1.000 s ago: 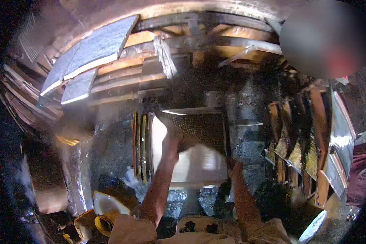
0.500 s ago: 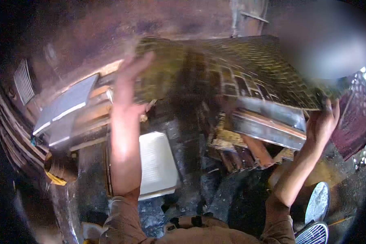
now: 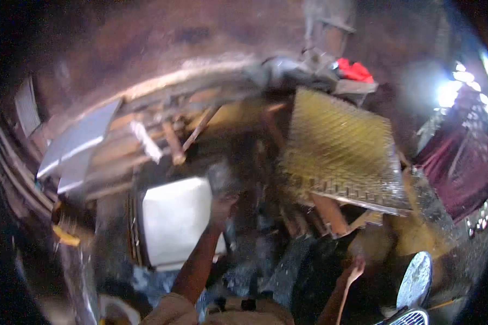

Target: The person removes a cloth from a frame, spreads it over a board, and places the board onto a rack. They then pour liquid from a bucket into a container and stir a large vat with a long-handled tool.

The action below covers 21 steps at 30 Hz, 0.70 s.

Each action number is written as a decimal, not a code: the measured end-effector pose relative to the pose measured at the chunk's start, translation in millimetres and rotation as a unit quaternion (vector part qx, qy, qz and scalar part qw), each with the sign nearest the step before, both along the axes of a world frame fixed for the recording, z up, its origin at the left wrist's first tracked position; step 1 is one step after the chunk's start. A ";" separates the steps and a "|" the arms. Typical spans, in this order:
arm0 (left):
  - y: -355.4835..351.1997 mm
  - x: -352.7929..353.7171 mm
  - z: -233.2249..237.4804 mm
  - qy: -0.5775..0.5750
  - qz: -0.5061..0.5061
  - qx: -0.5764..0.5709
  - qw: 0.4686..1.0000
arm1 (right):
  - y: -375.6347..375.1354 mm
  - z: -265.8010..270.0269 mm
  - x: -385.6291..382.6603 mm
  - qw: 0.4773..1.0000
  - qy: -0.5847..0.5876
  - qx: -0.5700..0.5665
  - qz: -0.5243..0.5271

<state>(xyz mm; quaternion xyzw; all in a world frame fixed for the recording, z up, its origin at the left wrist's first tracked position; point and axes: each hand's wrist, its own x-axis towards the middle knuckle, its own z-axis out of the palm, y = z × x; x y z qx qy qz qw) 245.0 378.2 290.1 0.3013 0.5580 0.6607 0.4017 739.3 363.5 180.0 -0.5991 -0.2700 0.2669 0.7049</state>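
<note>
My left hand [image 3: 225,207], dark and smeared by motion, is beside the right edge of a white rectangular tray-like panel [image 3: 177,216]; its fingers cannot be made out. Low on the right, my right hand [image 3: 355,267] hangs over the dark floor, apart from the things around it, its fingers blurred. A yellowish gridded panel [image 3: 344,146] lies tilted on a pile at the right, beyond that hand. Neither hand touches the panel.
Wooden pieces [image 3: 171,142] lie along the back, with grey sheets [image 3: 87,135] at the left. A red cloth [image 3: 354,70] sits at the far wall. Maroon fabric [image 3: 453,157] hangs right. An oval metallic plate [image 3: 415,281] stands near a fan-like grille [image 3: 412,317].
The gridded panel, earlier raised with my right hand on its edge, now rests on the right pile. Both hands have come down and back toward my body; the right has let go.
</note>
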 end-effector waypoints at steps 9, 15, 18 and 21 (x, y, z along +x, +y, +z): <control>-202.7 -135.9 -303.7 0.195 0.113 -0.410 0.884 | -102.5 -56.7 -207.1 0.833 0.132 -0.425 0.328; -192.0 -125.9 -294.9 0.158 0.044 -0.656 0.737 | -67.8 -89.3 -346.4 0.678 -0.083 -0.412 0.603; -190.3 -133.2 -310.7 0.175 -0.130 -0.668 0.711 | -58.8 -110.5 -397.1 0.665 -0.086 -0.419 0.612; -201.7 -134.3 -359.7 0.173 -0.199 -0.669 0.695 | -59.0 -119.4 -455.0 0.604 -0.099 -0.469 0.637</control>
